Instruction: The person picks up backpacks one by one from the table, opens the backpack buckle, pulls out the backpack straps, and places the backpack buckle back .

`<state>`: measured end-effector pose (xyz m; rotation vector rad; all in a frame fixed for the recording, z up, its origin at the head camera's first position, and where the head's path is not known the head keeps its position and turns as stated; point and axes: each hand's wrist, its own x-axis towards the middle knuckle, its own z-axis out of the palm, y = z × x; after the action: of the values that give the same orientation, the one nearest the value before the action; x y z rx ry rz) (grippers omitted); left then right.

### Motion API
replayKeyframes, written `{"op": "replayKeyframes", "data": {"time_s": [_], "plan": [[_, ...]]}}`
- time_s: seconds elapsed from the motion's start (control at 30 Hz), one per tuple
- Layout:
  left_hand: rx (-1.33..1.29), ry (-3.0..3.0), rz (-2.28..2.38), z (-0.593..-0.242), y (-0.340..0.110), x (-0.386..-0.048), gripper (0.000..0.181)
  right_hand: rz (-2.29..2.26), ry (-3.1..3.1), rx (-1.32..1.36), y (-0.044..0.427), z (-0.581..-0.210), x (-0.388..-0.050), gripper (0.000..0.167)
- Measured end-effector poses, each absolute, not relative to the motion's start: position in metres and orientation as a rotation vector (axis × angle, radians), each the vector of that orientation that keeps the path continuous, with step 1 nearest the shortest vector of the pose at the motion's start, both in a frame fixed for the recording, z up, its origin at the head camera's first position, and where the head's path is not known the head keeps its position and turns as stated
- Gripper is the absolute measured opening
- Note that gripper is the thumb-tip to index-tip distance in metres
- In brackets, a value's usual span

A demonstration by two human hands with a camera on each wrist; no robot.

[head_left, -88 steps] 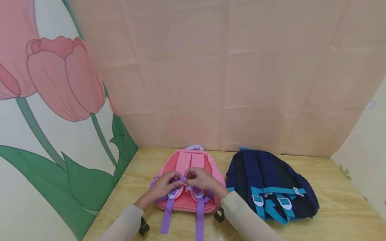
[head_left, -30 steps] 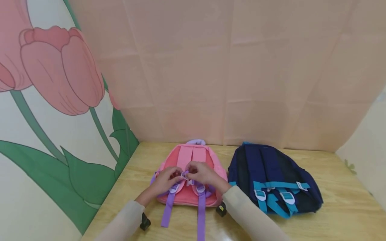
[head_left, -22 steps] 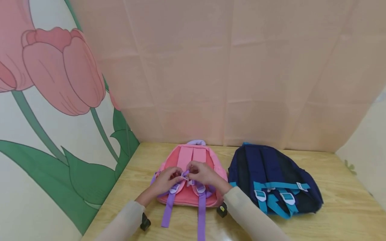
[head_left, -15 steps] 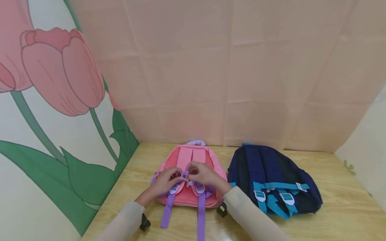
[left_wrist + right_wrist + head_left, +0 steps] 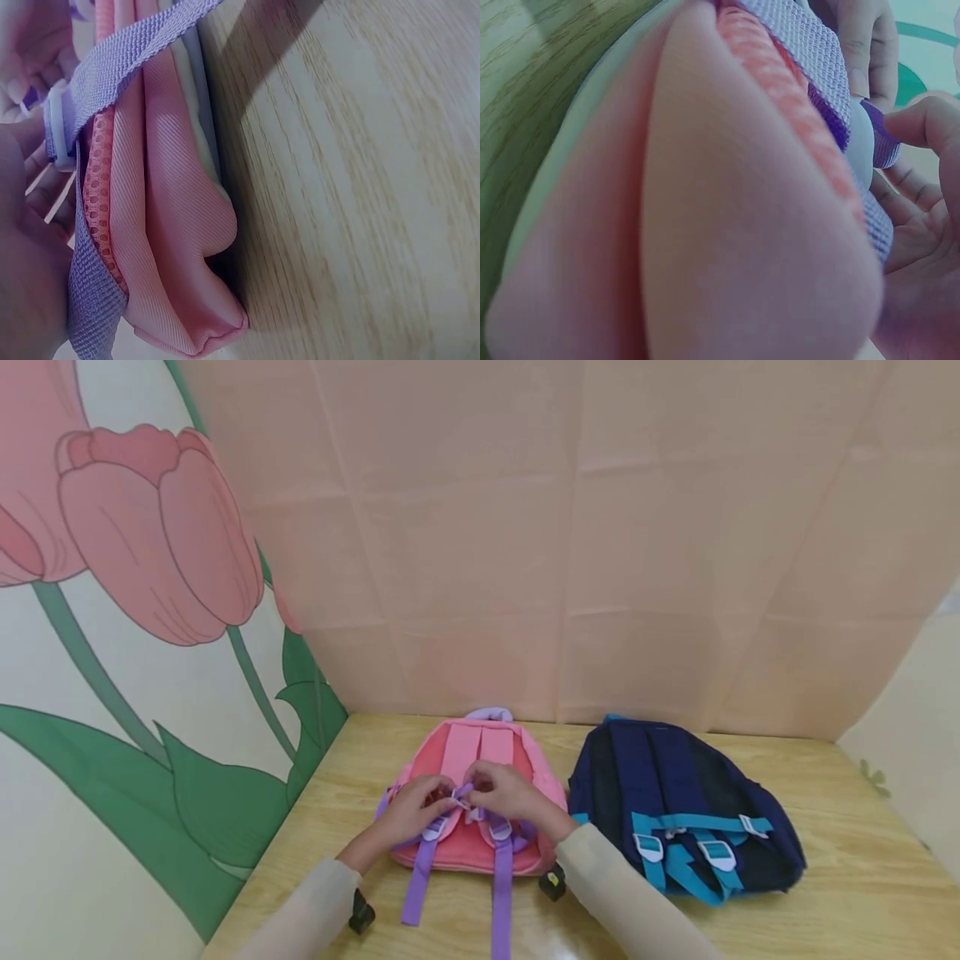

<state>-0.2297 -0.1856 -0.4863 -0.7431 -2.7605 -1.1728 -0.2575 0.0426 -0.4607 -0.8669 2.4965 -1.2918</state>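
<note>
A pink backpack (image 5: 480,857) with purple webbing lies on the table, straps facing up. Over its middle, my left hand (image 5: 405,814) pinches a pale buckle (image 5: 58,127) threaded with purple strap (image 5: 139,52). Close by on the right, my right hand (image 5: 512,793) pinches a short piece of the purple strap (image 5: 885,142) at that buckle. Fingertips of both hands are almost together, and they partly hide the buckle in the head view. Two loose purple strap tails (image 5: 418,887) hang toward the table's near side.
A navy backpack (image 5: 675,777) with turquoise straps (image 5: 708,821) lies just right of the pink one. Behind both, a peach sheet (image 5: 465,568) covers the wall at the table's far edge. A wall with painted tulips (image 5: 161,543) bounds the left side.
Both hands stay at the buckle. Compared with the oldest frame, a little more purple strap shows between the fingertips, and the head view has shifted slightly. Both backpacks stay in place.
</note>
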Motion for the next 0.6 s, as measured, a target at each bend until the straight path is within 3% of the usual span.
{"op": "replayKeyframes", "data": {"time_s": [0.6], "plan": [[-0.709,-2.807,-1.152,-0.487,-0.1869,-0.2309,0.016,-1.342,2.458,-0.852,0.045,-0.4619,-0.258,0.017]]}}
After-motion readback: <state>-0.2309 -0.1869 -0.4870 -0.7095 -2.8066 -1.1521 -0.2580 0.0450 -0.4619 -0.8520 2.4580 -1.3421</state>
